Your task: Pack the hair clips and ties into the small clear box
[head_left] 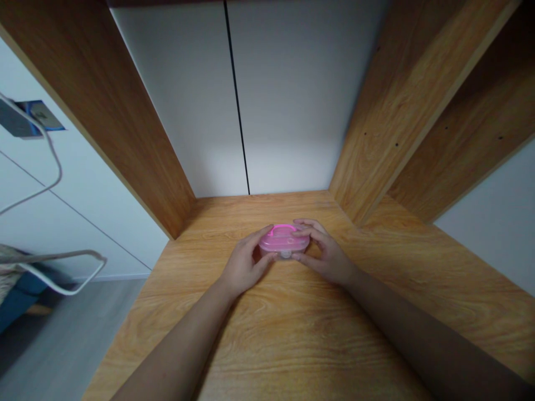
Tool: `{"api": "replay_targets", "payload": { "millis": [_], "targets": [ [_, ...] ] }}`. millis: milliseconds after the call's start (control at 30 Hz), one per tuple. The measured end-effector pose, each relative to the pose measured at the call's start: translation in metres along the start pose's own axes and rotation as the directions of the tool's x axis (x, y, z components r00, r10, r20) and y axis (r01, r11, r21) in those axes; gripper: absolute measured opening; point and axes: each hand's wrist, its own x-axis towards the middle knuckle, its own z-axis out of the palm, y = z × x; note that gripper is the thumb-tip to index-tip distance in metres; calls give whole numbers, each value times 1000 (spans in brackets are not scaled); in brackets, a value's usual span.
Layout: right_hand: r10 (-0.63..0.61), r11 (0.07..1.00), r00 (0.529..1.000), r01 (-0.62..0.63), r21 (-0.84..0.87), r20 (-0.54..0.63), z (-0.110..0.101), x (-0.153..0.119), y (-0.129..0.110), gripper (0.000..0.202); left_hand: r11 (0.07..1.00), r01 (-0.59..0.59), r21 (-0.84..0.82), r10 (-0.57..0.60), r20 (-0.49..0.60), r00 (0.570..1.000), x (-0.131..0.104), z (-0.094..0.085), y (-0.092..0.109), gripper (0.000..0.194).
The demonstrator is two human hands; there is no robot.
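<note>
Inward from edges of wood-grained table: oval pink plastic box, clasped between left hand and right hand.

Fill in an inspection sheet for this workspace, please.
Surface: light-brown wood-grain tabletop.
Things in hand: pink translucent oval plastic box, lid on, clear clasp facing the wearer.
Clutter: flat blue-and-grey item at far left; identity unclear.
Hands: left hand and right hand hold the box's opposite sides.
Cables: thin white cable, curving at far left.
Surroundings: brown wooden panels, white back panel with black seam, grey floor.
</note>
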Motion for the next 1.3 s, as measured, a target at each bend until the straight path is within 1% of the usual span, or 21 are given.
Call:
{"api": "replay_targets", "payload": {
  "millis": [100,233,400,433,500,567,600,700,900,1133,1300],
  "targets": [
    [18,1000,999,-18,8,32,6,-2,1,49,1000,19,-19,-19,-8,1000,0,1,0,57],
    [72,997,997,-72,1,4,14,-2,4,47,996,53,-78,-53,-6,999,-1,4,-1,57],
    [79,995,997,-79,-53,-1,14,0,1,45,990,65,-127,-68,-24,997,-2,8,-4,59],
    [90,993,996,-90,-70,1,13,0,0,48,989,65,-133,-69,-29,997,-2,9,-5,60],
    [110,989,994,-109,-103,4,12,1,-2,60,988,65,-137,-71,-38,997,-2,10,-4,61],
    [106,985,994,-104,-136,12,12,3,-3,71,989,61,-135,-68,-44,997,-2,10,-4,63],
    [97,984,995,-93,-153,20,12,3,-4,73,989,60,-133,-66,-43,997,-2,10,-3,63],
    [80,977,996,-68,-200,48,12,5,-4,68,990,58,-129,-65,-52,997,-1,10,-3,64],
    [93,960,994,-75,-271,53,15,4,-2,67,991,68,-119,-74,-51,996,0,10,-6,62],
    [93,953,995,-78,-293,38,18,4,-3,66,992,55,-114,-60,-46,997,0,10,-7,62],
    [103,944,994,-90,-318,26,20,3,-3,65,994,63,-92,-69,-61,996,-1,12,-10,63]
  ]
}}
